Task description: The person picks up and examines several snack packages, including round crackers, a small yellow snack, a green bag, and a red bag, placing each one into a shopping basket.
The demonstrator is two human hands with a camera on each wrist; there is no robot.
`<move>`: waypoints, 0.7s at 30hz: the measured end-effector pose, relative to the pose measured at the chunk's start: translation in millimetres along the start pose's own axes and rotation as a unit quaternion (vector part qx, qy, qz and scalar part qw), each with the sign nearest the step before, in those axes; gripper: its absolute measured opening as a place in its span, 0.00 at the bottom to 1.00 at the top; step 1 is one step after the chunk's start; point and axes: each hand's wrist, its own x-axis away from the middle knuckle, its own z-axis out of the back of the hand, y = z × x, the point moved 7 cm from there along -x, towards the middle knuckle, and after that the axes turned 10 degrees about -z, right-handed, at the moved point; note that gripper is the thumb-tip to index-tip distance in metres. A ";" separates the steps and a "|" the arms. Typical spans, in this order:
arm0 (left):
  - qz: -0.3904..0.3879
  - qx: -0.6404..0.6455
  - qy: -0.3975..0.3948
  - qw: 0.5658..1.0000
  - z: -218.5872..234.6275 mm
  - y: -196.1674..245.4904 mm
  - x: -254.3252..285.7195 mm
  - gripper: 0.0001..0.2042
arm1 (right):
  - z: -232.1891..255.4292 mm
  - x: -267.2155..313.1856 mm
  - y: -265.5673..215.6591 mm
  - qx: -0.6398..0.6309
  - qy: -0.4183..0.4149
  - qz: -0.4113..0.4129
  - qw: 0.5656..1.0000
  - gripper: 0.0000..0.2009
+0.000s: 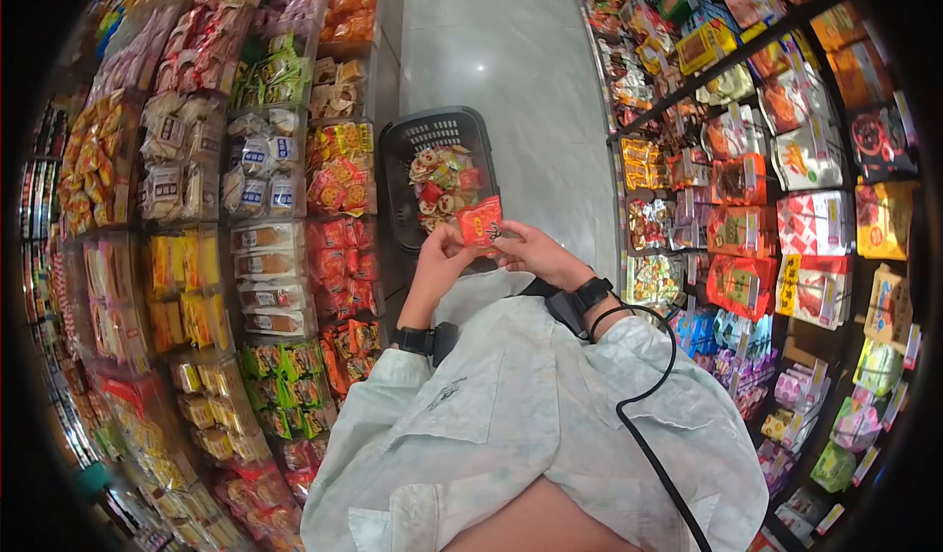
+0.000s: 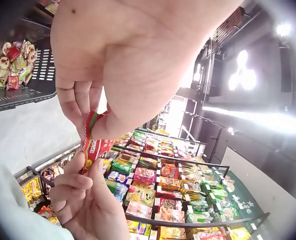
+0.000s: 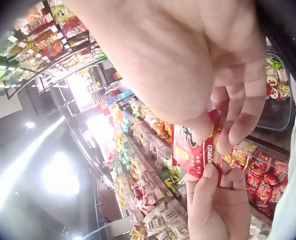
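A small red snack packet (image 1: 479, 223) with printed lettering is held up in front of the body, between both hands. My left hand (image 1: 442, 262) pinches one edge of it between thumb and fingers. On the opposite edge, my right hand (image 1: 542, 255) pinches it the same way. Close up in the right wrist view, the packet (image 3: 192, 152) shows white print and a green-striped edge. Beyond the hands, a black basket (image 1: 391, 193) on the floor holds a pile of small wrapped snacks (image 1: 447, 174).
Clear bins of packaged snacks (image 1: 260, 174) line the left side, one with red packets (image 1: 344, 267). Racks of bagged snacks (image 1: 742, 228) stand on the right. A grey tiled aisle floor (image 1: 511, 71) runs ahead. A black cable (image 1: 648, 395) loops from the right wrist.
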 end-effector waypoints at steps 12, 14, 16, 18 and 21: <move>0.061 0.025 0.103 0.993 30.2 10.0 21.3 0.22 | -21.4 -21.6 -27.6 0.114 -0.047 0.055 0.991 0.15; 0.052 0.052 0.114 0.991 21.6 3.6 30.9 0.27 | -19.4 -14.5 -26.8 0.141 -0.059 0.052 0.987 0.16; 0.044 0.069 0.118 0.990 8.8 3.0 42.0 0.30 | -16.2 -4.8 -25.1 0.169 -0.073 0.053 0.981 0.17; 0.042 0.079 0.113 0.990 -9.3 3.5 56.0 0.31 | -9.9 6.8 -16.5 0.196 -0.084 0.052 0.976 0.17; 0.041 0.010 0.077 0.996 -39.3 3.4 75.9 0.29 | 4.7 21.6 6.4 0.197 -0.132 0.052 0.970 0.18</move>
